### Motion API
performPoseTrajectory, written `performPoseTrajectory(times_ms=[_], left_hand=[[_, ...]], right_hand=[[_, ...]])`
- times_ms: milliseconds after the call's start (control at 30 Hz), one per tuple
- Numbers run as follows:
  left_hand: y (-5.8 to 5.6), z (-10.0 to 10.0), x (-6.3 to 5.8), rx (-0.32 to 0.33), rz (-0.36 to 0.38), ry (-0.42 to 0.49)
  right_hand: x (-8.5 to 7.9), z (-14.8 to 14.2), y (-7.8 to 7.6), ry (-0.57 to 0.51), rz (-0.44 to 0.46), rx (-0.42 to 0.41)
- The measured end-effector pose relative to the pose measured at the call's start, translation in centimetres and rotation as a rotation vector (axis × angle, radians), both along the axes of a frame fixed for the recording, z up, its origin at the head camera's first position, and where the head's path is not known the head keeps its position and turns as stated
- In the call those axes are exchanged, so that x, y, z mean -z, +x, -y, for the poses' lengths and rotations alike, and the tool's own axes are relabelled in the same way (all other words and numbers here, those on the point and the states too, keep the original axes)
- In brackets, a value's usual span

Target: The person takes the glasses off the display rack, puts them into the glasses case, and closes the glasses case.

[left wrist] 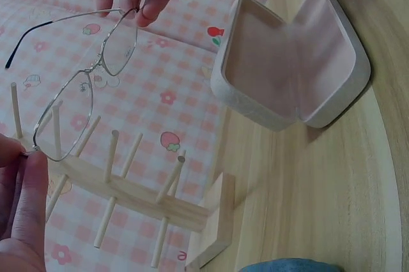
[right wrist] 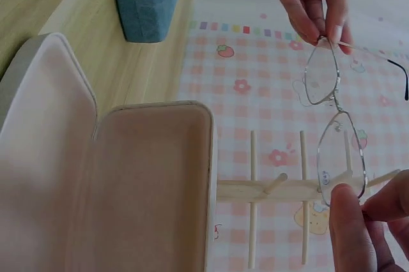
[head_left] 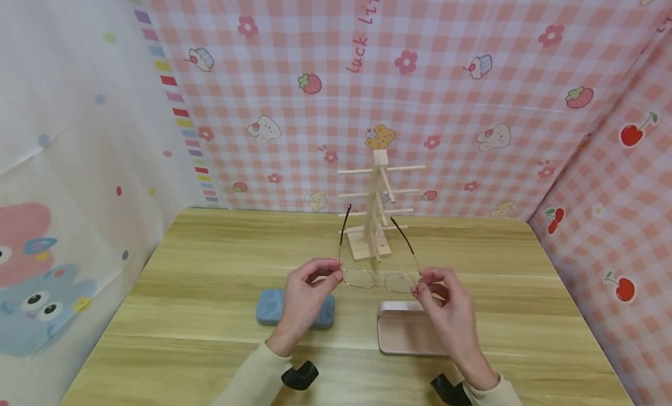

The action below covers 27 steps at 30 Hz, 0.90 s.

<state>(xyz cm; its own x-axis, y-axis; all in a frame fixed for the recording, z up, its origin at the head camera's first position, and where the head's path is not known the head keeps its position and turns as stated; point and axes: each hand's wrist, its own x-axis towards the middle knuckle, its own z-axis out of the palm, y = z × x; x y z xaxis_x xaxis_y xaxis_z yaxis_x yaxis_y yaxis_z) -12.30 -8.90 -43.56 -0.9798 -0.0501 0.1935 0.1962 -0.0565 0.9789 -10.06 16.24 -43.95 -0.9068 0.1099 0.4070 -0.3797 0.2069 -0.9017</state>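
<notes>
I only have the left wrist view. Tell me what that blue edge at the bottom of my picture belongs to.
Observer: A blue case; the head view shows it lying left of the open pale case.
Operator: Next, the glasses. One temple is missing from my picture, the one by the left hand. Report on it.
Observer: That temple is unfolded; the head view shows it plainly.
Operator: Last, describe the sleeves. My view shows none.
Observer: Both are cream-coloured in the head view.
</notes>
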Motion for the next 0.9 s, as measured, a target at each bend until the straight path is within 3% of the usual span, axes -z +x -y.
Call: performPoseTrajectory(times_ms=[533, 900], left_hand=[[-0.09, 0.55, -0.25, -0.022, -0.032, -0.006], [-0.12, 0.95, -0.14, -0.039, -0.03, -0.016]], right_hand=[[0.16, 0.33, -0.19, 0.184, -0.163, 0.032], [-0.06, 0.66, -0.44, 0.225, -0.168, 0.012]])
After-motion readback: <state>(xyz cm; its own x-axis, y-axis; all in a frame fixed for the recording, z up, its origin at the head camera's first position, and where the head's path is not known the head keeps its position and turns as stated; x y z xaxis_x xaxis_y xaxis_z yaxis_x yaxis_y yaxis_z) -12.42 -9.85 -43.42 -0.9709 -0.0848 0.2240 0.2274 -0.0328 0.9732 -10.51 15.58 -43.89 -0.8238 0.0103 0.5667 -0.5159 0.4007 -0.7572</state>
